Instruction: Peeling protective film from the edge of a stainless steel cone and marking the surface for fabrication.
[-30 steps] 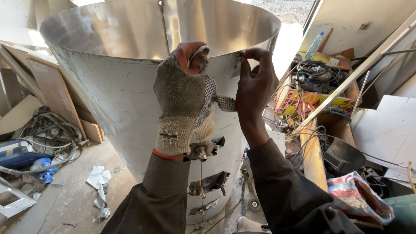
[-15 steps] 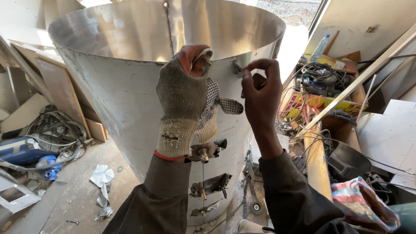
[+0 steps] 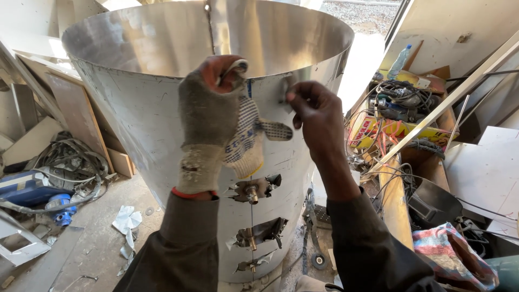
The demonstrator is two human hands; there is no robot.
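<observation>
Cone (image 3: 135, 124), big sheet-metal shell, wide mouth up, stands on the floor mid-scene, seam facing the person. Left hand (image 3: 213, 108) in a worn fingerless glove grips the near rim at the seam, fingers hooked over the edge, clenched on the metal. A second, dotted glove (image 3: 251, 135) hangs loose just below that hand, against the shell. Right hand (image 3: 316, 116), bare, just right of the seam; fingertips pinched on a small metal tab (image 3: 285, 91) at the rim. Three clamps (image 3: 254, 189) sit one under another down the seam, below the hands. Left, on the floor: tangled cables (image 3: 70, 162), a blue tool (image 3: 24, 186), crumpled paper (image 3: 127, 219). Right: a cluttered bench with a yellow box (image 3: 378, 130), wires (image 3: 403, 97), a plastic bottle (image 3: 399, 62) farther back, a striped cloth (image 3: 454, 254) near.
</observation>
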